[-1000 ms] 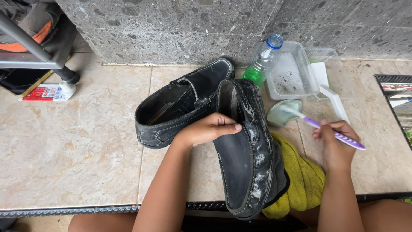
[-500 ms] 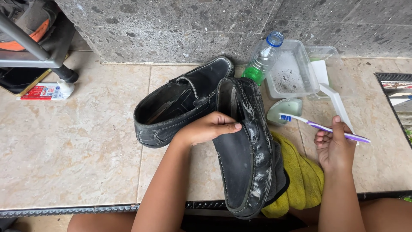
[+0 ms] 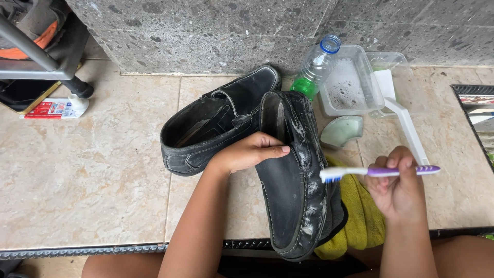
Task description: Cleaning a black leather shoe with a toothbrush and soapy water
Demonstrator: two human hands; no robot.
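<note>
A black loafer [image 3: 293, 180] stands on its side on a yellow cloth [image 3: 363, 216], its sole edge streaked with white foam. My left hand [image 3: 252, 152] grips this shoe at the opening. A purple and white toothbrush [image 3: 378, 172] is held level in my right hand [image 3: 399, 188], its bristle head touching the foamy side of the shoe. The second black loafer [image 3: 216, 121] lies on the tiles just behind, untouched.
A plastic bottle [image 3: 316, 67] with green liquid leans near a clear tub [image 3: 350, 82] with suds by the stone wall. A pale green dish [image 3: 342, 131] and a white brush handle [image 3: 409, 126] lie close by. A toothpaste tube [image 3: 56, 108] and metal chair leg [image 3: 31, 51] sit left.
My right hand brought the toothbrush from the pale green dish leftward and down until its head meets the shoe's foamy side. My left hand and both shoes stayed put.
</note>
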